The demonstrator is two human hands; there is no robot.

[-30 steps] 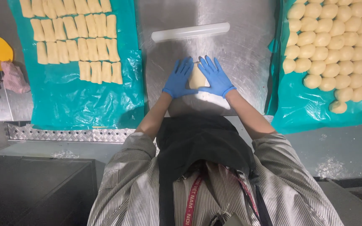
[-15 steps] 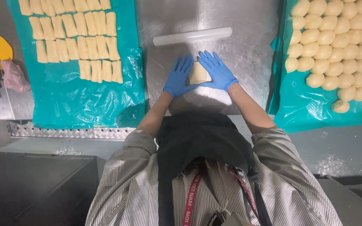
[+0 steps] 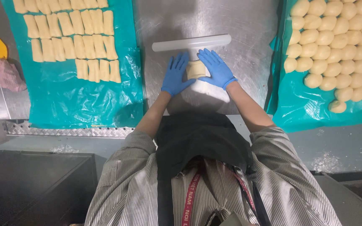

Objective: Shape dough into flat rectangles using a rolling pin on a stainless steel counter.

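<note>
The steel table [image 3: 248, 25] carries teal plastic sheets either side of the grips: rolled dough strips [image 3: 70, 37] left, round dough balls [image 3: 340, 46] right. A white rolling pin [image 3: 191, 42] lies just beyond the fingertips. The left grip [image 3: 176, 75] and right grip [image 3: 216, 69], gloved blue, fingers spread flat, press the dough piece [image 3: 196, 69] between them.

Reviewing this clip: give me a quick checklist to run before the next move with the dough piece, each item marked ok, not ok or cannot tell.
1. Left hand on the dough piece: ok, gloved, at its left edge.
2. Right hand on the dough: ok, gloved, at its right edge.
3. Rolling pin within reach: ok, lies just beyond the hands.
4. Steel table bare around the dough: ok.
5. Room on the left teal sheet beside the shaped pieces: ok.
6. Dough thickness: cannot tell.
</note>
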